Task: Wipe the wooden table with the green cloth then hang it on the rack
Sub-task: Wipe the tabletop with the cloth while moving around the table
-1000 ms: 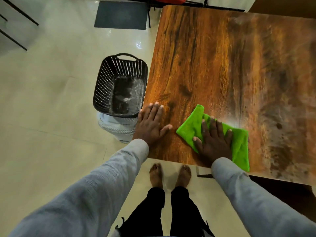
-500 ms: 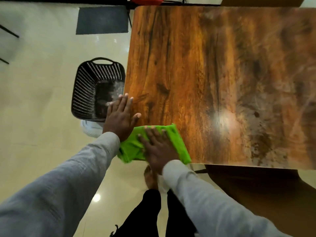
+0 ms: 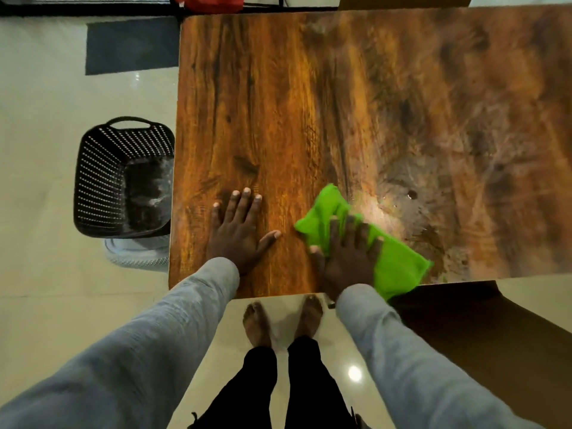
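The green cloth (image 3: 393,261) lies folded on the wooden table (image 3: 309,103) near its front edge, one corner hanging just past the edge. My right hand (image 3: 346,255) presses flat on the cloth's left half, fingers spread over it. My left hand (image 3: 241,230) rests palm down on the bare wood to the left of the cloth, fingers apart, holding nothing. Dusty smears and a few dark specks mark the table surface to the right of the cloth. No rack is in view.
A black perforated basket (image 3: 123,178) stands on the floor against the table's left edge, on top of a white one. A dark mat (image 3: 130,44) lies on the floor at the far left. A brown chair seat (image 3: 464,329) sits under the table's front right. My bare feet stand at the front edge.
My right hand has slid the cloth to the right, away from the front left corner. My left hand now lies fully on the table, further in from the left edge.
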